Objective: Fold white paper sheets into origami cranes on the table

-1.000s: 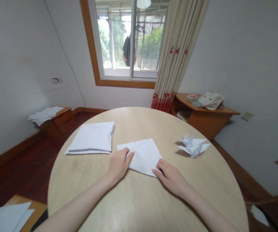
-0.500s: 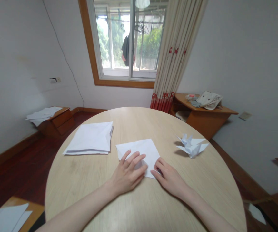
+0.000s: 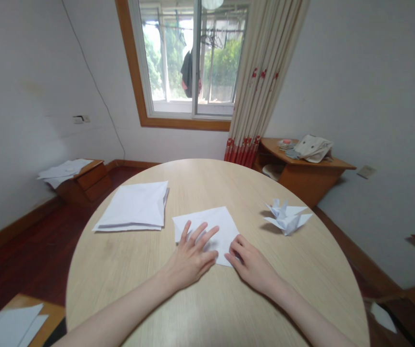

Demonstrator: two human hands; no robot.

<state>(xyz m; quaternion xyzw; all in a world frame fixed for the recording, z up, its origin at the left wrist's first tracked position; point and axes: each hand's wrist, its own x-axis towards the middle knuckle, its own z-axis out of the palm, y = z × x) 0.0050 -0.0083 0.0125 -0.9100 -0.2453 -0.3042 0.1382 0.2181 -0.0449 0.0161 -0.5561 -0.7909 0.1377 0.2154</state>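
A piece of white paper (image 3: 225, 231) lies flat on the round surface (image 3: 207, 308), just in front of the person, under both hands. The left hand (image 3: 192, 255) is spread wide, its fingers apart across the paper. The right hand (image 3: 251, 264) is curled narrow at the paper's near right edge; whether it pinches that edge I cannot tell. Well to the right sits pointed folded paper (image 3: 287, 220), already shaped with raised tips; to the left lies a flat paper stack (image 3: 133, 205). By comparison, the middle piece looks only early along: flat, with no raised points formed yet, so most of its shaping seems left.
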